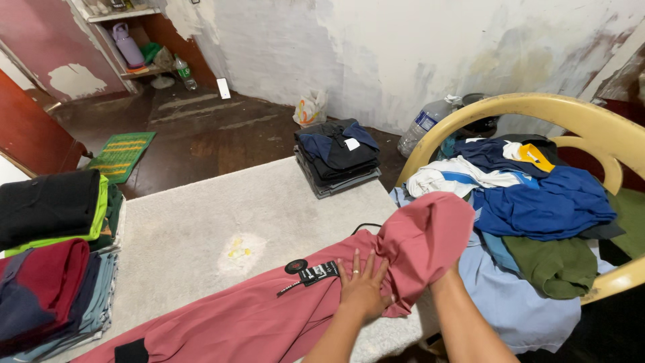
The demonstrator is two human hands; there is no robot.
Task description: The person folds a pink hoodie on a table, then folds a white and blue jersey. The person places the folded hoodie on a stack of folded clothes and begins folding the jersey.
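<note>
1. Pink garment (269,316) lies on the grey-covered table (201,222), under the left hand (363,288), fingers spread flat.
2. Right hand is hidden inside the garment's fold; grip unclear.
3. Yellow chair (578,114) of loose clothes stands right of the hands.

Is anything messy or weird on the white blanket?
Yes. The white blanket has a pale yellowish stain near its middle. The pink garment under the left hand still has black tags attached. The right hand is hidden under the pink cloth.
</note>
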